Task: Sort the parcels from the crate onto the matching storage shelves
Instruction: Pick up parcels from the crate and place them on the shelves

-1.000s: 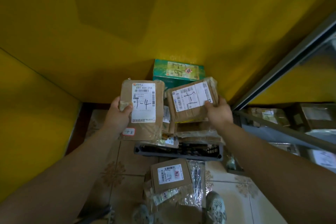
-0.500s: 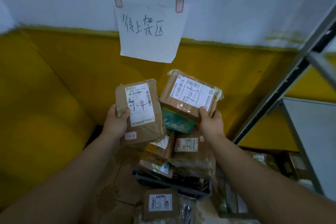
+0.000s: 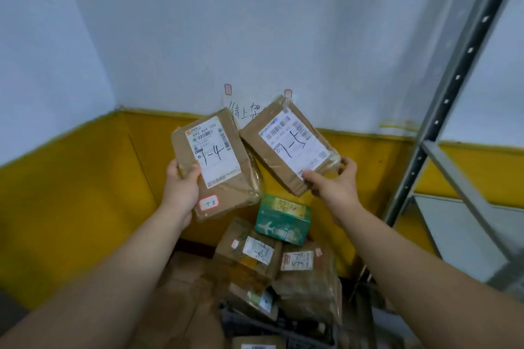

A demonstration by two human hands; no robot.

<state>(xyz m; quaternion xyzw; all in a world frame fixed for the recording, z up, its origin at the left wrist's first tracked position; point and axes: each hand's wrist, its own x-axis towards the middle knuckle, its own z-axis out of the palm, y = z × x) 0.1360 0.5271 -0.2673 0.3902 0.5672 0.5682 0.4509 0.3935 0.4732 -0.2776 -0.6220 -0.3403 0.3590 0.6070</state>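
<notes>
My left hand (image 3: 181, 190) grips a brown cardboard parcel (image 3: 224, 193) whose white label is marked 7-4. My right hand (image 3: 334, 187) holds a second brown parcel (image 3: 272, 139), tilted, with a label marked 7-5. Both are raised in front of the wall, side by side and nearly touching. Below them the dark plastic crate (image 3: 255, 326) is piled with more brown parcels (image 3: 249, 255) and a green box (image 3: 283, 221) on top.
A grey metal shelf rack (image 3: 453, 88) stands at the right, with a bare grey shelf board (image 3: 459, 232). A handwritten paper sign (image 3: 243, 110) is taped to the white-and-yellow wall behind the parcels. Another parcel (image 3: 255, 344) lies on the floor at the bottom edge.
The view has tilted upward, so the crate sits lower in frame. Both parcels have risen and now tilt, the right one turned more on its corner. Each hand keeps its parcel.
</notes>
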